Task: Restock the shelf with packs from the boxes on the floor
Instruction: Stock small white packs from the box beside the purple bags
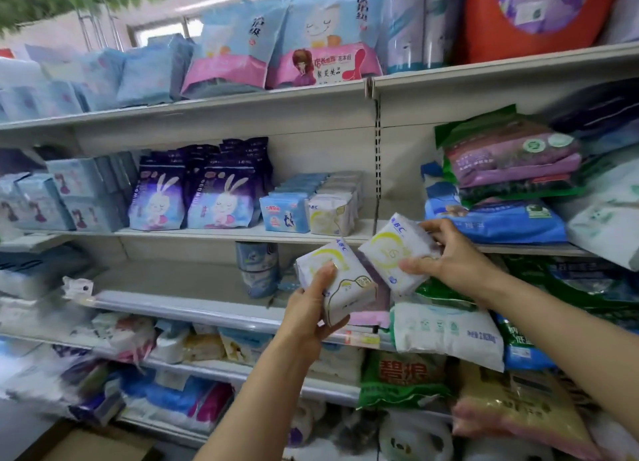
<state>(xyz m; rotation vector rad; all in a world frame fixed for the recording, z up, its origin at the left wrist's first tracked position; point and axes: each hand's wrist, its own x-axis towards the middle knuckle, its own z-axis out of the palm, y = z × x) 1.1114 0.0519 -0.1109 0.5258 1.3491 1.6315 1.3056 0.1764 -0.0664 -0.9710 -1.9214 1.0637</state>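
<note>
My left hand (307, 317) grips a white pack with a yellow ring print (340, 275) from below, thumb on its front. My right hand (449, 256) holds a second, matching white pack (394, 249) just to the right and slightly higher. Both packs hang in front of the middle shelf edge (242, 234). On that shelf, just above and left of my hands, stands a row of the same white packs (330, 213) beside a row of blue packs (285, 213).
Purple rabbit-print bags (221, 198) fill the middle shelf's left. The shelf below (193, 310) holds a blue pack (257, 267) at the back. Large detergent bags (498, 218) crowd the right bay. A cardboard box corner (90, 443) shows on the floor.
</note>
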